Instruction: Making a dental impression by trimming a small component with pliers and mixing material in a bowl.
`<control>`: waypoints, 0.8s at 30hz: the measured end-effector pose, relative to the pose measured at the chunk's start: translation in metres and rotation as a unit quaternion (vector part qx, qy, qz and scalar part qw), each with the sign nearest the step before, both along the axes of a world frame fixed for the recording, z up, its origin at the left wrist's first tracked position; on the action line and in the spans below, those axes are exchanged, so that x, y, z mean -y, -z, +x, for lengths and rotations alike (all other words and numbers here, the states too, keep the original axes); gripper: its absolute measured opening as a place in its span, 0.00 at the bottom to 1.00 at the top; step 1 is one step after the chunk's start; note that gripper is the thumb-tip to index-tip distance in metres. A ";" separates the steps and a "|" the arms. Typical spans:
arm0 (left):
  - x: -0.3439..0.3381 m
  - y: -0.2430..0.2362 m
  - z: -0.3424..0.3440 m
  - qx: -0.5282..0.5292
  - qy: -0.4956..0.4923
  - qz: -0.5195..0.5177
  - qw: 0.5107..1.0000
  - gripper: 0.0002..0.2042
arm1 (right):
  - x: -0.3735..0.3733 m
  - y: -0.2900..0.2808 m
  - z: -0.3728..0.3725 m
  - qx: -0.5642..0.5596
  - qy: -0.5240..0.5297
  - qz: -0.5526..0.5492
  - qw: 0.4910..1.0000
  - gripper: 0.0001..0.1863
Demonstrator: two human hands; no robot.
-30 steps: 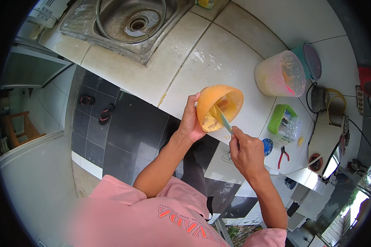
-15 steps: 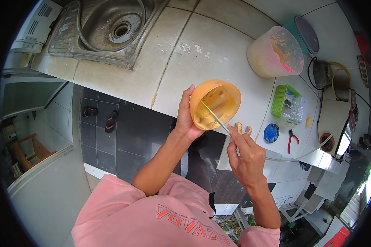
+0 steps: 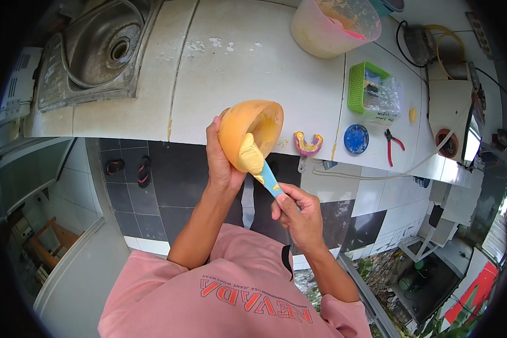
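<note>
Left hand: my left hand (image 3: pixel 222 163) grips the orange mixing bowl (image 3: pixel 248 132) from its outer side, fingers wrapped around the wall, holding it tilted in the air just past the counter's front edge.
Right hand: my right hand (image 3: pixel 298 217) is clenched around the blue handle of the spatula (image 3: pixel 265 172), below and to the right of the bowl.
Spatula: its blade carries a thick lump of yellow paste (image 3: pixel 250 155) and rests against the bowl's rim.
Bowl: its mouth faces right and toward me; yellow smears coat the inside.
Counter: the white tiled counter (image 3: pixel 236 67) lies beyond the bowl, with a steel sink (image 3: pixel 101 53) at its left end.
Near the bowl: a purple and yellow dental tray (image 3: pixel 308 145) lies on the counter edge just right of the bowl.
Further right: a blue round lid (image 3: pixel 355 138), red-handled pliers (image 3: pixel 393 145) and a green basket (image 3: pixel 372 93) holding a plastic bag.
Far side: a large translucent tub (image 3: pixel 335 25) with yellowish residue stands well apart from my hands.
</note>
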State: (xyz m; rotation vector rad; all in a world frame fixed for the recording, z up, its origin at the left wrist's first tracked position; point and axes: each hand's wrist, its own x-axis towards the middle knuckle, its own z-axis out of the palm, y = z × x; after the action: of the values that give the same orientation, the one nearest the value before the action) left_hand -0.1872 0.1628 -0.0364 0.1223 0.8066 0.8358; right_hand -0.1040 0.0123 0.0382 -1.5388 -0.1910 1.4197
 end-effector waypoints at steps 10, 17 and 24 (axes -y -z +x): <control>0.018 -0.002 0.022 0.083 -0.069 -0.025 0.994 0.21 | 0.035 0.023 -0.025 0.571 -0.095 0.086 0.811 0.22; 0.015 -0.028 0.023 0.148 0.024 -0.010 0.989 0.21 | 0.053 -0.030 0.045 0.518 -0.108 0.088 0.844 0.19; 0.032 -0.039 0.034 0.165 0.067 -0.022 0.984 0.21 | 0.028 -0.033 0.078 0.564 -0.256 0.168 0.767 0.16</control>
State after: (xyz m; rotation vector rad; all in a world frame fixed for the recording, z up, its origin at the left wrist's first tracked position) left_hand -0.1531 0.1312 0.0029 -0.0017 0.4988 0.6882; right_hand -0.0256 -0.0152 0.0713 -1.9030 -1.6029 0.5460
